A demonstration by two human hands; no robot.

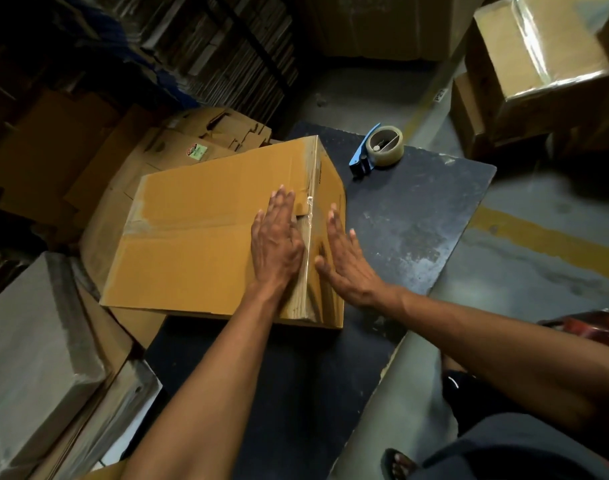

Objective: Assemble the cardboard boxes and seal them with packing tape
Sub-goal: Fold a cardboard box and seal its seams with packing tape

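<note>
A closed brown cardboard box [199,237] lies on a dark board [417,223], with clear tape along its right edge and across the middle seam. My left hand [277,240] presses flat on the box top beside the taped right edge, fingers spread. My right hand [344,261] lies flat against the box's right side face, palm on the tape. Neither hand holds anything. A blue tape dispenser [379,148] with a roll of clear tape rests on the board behind the box, apart from both hands.
Flattened cardboard sheets [206,140] are stacked left and behind the box. Wrapped bundles [36,358] sit at the near left. Taped boxes [538,53] stand at the far right. A concrete floor with a yellow line [545,237] runs to the right.
</note>
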